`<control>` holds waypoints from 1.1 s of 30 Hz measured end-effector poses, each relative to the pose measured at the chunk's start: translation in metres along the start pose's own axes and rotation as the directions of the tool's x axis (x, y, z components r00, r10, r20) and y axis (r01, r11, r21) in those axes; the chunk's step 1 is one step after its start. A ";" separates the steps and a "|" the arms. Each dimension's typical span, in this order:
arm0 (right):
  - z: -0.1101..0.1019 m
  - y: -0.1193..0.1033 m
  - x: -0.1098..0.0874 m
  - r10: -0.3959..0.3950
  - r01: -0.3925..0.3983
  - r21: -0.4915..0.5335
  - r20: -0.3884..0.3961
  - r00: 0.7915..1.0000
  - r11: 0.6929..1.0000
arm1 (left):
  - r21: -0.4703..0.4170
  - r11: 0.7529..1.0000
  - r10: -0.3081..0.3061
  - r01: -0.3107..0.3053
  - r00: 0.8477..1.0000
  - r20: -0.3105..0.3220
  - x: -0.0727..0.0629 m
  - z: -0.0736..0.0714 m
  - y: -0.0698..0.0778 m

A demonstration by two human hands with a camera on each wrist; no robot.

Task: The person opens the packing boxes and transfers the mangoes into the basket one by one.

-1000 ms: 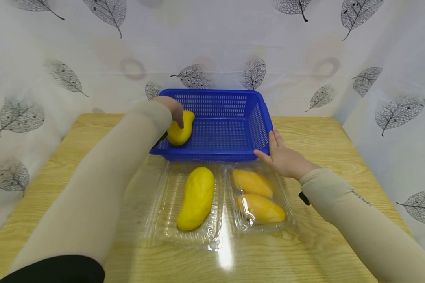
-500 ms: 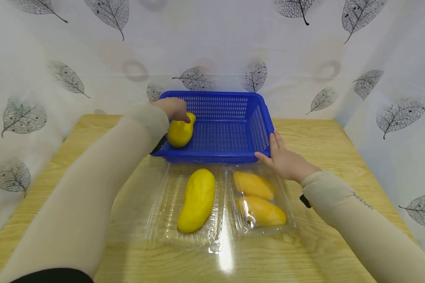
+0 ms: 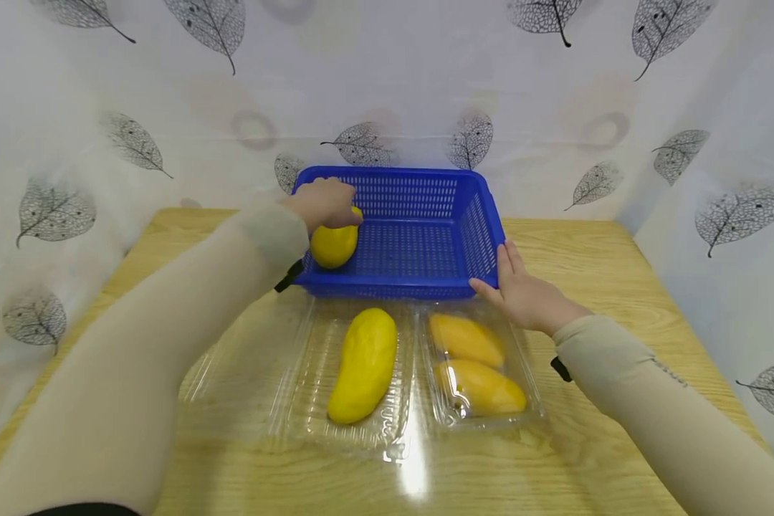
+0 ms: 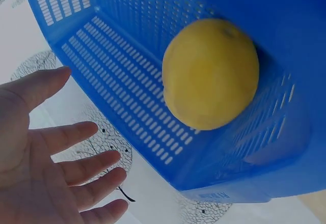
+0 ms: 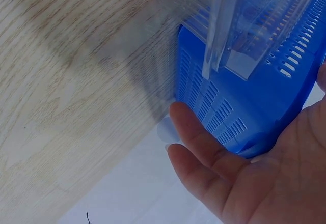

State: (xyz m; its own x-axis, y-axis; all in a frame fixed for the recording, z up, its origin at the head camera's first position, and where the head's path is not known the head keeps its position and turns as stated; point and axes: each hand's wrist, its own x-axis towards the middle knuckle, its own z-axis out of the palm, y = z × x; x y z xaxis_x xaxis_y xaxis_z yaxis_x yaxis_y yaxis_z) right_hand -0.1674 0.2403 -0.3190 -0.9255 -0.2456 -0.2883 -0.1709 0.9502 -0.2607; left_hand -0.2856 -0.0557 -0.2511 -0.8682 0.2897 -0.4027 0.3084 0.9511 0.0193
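My left hand (image 3: 325, 203) is over the left end of the blue basket (image 3: 400, 283). A yellow mango (image 3: 334, 247) lies in that end. In the left wrist view, my left hand (image 4: 66, 158) has spread fingers and stands apart from the mango (image 4: 211, 76). At the basket's front right corner, my right hand (image 3: 530, 297) rests with straight fingers along the side and the thumb at the front rim. The right wrist view shows two extended fingers (image 5: 201, 137) beside the basket's wall (image 5: 244, 102).
In front of the basket, an open clear plastic box (image 3: 309, 408) holds one yellow mango (image 3: 363, 365). To its right, a closed clear box (image 3: 534, 401) contains two orange-yellow mangoes (image 3: 480, 387). All stand on a wooden table (image 3: 593, 265), with a leaf-print curtain (image 3: 413, 57) behind.
My left hand has lifted off the mango in the basket, its fingers rising up and slightly right. The mango stays in the left end. My right hand keeps its place on the basket.
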 end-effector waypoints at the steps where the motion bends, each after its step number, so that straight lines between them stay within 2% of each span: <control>1: 0.000 0.000 0.000 0.000 0.000 0.001 0.002 1.000 1.000 | 0.001 1.000 0.006 -0.006 1.000 -0.010 -0.001 0.001 0.000; 6: -0.001 0.001 0.001 0.001 -0.001 0.004 0.002 1.000 1.000 | -0.012 0.999 0.036 -0.036 0.998 -0.055 -0.010 0.009 0.003; 12: -0.002 0.001 0.001 -0.006 0.006 0.003 0.002 1.000 1.000 | 0.007 0.998 0.061 -0.060 0.995 -0.081 -0.019 0.019 0.006; 18: -0.001 0.000 0.000 -0.012 0.012 0.003 0.004 1.000 1.000 | 0.004 0.996 0.090 -0.090 0.990 -0.112 -0.027 0.023 0.010; 23: 0.001 0.000 0.001 -0.013 0.013 0.005 0.002 1.000 1.000 | -0.033 0.993 0.104 -0.109 0.984 -0.144 -0.034 0.026 0.012; 28: 0.002 0.001 0.001 -0.011 0.011 0.001 0.004 1.000 1.000 | -0.067 0.980 0.174 -0.190 0.965 -0.197 -0.049 0.032 0.018; 33: 0.001 0.002 0.002 -0.020 0.020 0.004 -0.006 1.000 1.000 | -0.062 0.966 0.231 -0.253 0.942 -0.244 -0.066 0.039 0.021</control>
State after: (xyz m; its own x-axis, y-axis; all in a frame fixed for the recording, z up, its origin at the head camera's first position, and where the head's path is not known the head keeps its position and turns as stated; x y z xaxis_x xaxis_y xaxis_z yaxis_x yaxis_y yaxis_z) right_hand -0.1688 0.2413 -0.3209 -0.9237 -0.2636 -0.2779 -0.1883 0.9443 -0.2699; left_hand -0.2068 -0.0589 -0.2596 -0.8415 0.5186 -0.1513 0.4930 0.8518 0.1773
